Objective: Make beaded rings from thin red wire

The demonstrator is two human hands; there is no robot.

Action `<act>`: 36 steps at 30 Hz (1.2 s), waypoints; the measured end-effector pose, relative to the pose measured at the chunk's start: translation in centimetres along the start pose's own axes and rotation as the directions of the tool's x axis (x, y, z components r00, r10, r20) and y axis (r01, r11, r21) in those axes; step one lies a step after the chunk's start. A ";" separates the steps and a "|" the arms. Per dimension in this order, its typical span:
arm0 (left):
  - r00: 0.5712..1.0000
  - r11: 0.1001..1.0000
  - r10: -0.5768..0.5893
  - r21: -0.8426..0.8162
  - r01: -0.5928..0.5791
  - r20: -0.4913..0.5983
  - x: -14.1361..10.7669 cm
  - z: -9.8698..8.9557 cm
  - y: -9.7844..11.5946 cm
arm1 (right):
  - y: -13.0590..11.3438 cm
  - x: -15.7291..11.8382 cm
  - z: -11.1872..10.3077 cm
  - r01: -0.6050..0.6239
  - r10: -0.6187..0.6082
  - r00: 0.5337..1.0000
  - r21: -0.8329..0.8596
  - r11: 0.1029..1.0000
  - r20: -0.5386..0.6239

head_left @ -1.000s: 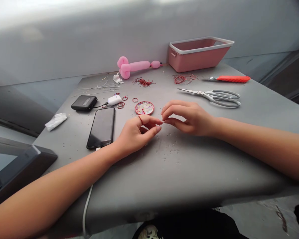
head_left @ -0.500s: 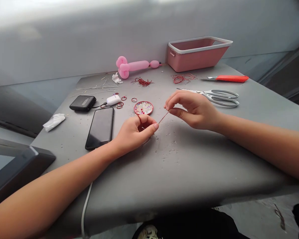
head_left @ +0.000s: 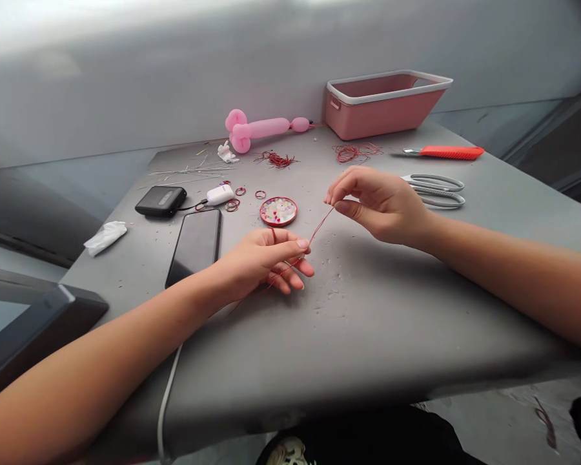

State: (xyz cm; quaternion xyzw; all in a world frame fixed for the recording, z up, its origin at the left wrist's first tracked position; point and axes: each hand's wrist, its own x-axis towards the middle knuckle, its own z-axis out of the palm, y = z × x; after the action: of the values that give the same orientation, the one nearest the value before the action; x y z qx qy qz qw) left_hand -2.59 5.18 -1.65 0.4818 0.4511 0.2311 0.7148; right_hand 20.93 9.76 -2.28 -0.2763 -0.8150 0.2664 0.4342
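A thin red thread (head_left: 321, 224) runs between my two hands above the grey table (head_left: 368, 310). My left hand (head_left: 271, 258) pinches it between thumb and index finger, the other fingers loosely spread below; a red loop circles one finger, and thread trails down past the palm. Higher and to the right, my right hand (head_left: 377, 203) pinches the thread's upper part at its fingertips. Just beyond my left hand lies a round red-rimmed dish (head_left: 278, 211) of pale and red beads. Scissors (head_left: 436, 190) lie partly hidden behind my right hand.
Behind are a pink basket (head_left: 387, 106), a pink balloon (head_left: 266, 127), red thread piles (head_left: 278, 159) and an orange-red cutter (head_left: 450, 152). At left lie a phone (head_left: 193, 245), a black box (head_left: 161, 201), a white device (head_left: 220, 194), small red rings (head_left: 232, 205) and tissue (head_left: 105, 237).
My left hand has turned, its lower fingers opening out and showing more trailing thread. My right hand has risen slightly, and the stretch of thread between the hands is longer.
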 end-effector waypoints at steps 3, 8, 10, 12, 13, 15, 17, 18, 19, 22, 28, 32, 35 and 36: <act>1.000 0.999 -0.003 -0.052 0.003 0.003 0.0 -0.1 0.1 | 0.2 0.0 0.0 -0.012 0.012 1.000 -0.009 1.000 -0.002; 0.999 0.993 0.045 -0.113 -0.046 -0.005 0.0 0.1 0.3 | 0.0 0.1 0.0 -0.091 0.091 0.996 -0.001 0.996 -0.016; 0.998 0.987 0.067 -0.143 -0.068 -0.016 0.0 0.1 0.3 | -0.1 0.2 0.0 -0.135 0.136 0.990 0.017 0.991 -0.025; 0.994 0.979 0.097 -0.176 -0.104 -0.045 0.0 0.1 0.3 | -0.1 0.3 -0.1 -0.185 0.187 0.982 0.045 0.982 -0.036; 0.992 0.974 0.116 -0.188 -0.124 -0.056 0.1 0.1 0.2 | -0.1 0.3 -0.1 -0.211 0.214 0.976 0.062 0.976 -0.043; 0.986 0.967 0.154 -0.198 -0.163 -0.060 0.2 0.0 0.1 | 0.1 0.4 -0.2 -0.256 0.263 0.963 0.102 0.961 -0.063; 0.981 0.961 0.183 -0.198 -0.191 -0.057 0.2 -0.1 0.0 | 0.3 0.5 -0.4 -0.281 0.295 0.952 0.148 0.948 -0.084; 0.980 0.960 0.191 -0.196 -0.200 -0.061 0.2 -0.1 0.0 | 0.4 0.5 -0.4 -0.285 0.304 0.948 0.171 0.943 -0.095; 0.979 0.960 0.192 -0.194 -0.201 -0.065 0.2 -0.1 0.0 | 0.5 0.5 -0.5 -0.286 0.309 0.945 0.192 0.939 -0.104; 0.980 0.960 0.182 -0.199 -0.196 -0.083 0.2 0.2 -0.1 | 0.9 0.6 -0.6 -0.276 0.309 0.944 0.230 0.933 -0.118; 0.961 0.953 0.230 -0.164 -0.255 -0.157 0.1 0.7 0.0 | 0.9 0.6 -0.6 -0.275 0.308 0.947 0.264 0.924 -0.093; 0.919 0.928 0.332 -0.104 -0.359 -0.213 0.1 0.7 -0.2 | 1.0 0.6 -0.6 -0.313 0.349 0.932 0.271 0.910 -0.096; 0.863 0.892 0.385 -0.109 -0.439 -0.328 0.4 0.5 -0.4 | 1.1 0.7 -0.4 -0.321 0.373 0.920 0.312 0.894 -0.123; 0.842 0.879 0.392 -0.118 -0.461 -0.371 0.5 0.5 -0.4 | 1.0 0.7 -0.3 -0.320 0.380 0.915 0.334 0.887 -0.134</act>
State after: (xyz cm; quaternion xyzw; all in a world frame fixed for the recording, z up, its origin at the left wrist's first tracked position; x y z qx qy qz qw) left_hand -1.97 5.14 -2.18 0.4484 0.4213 0.5084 0.6024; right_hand 21.12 10.98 -2.39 -0.3738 -0.6536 0.4347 0.4942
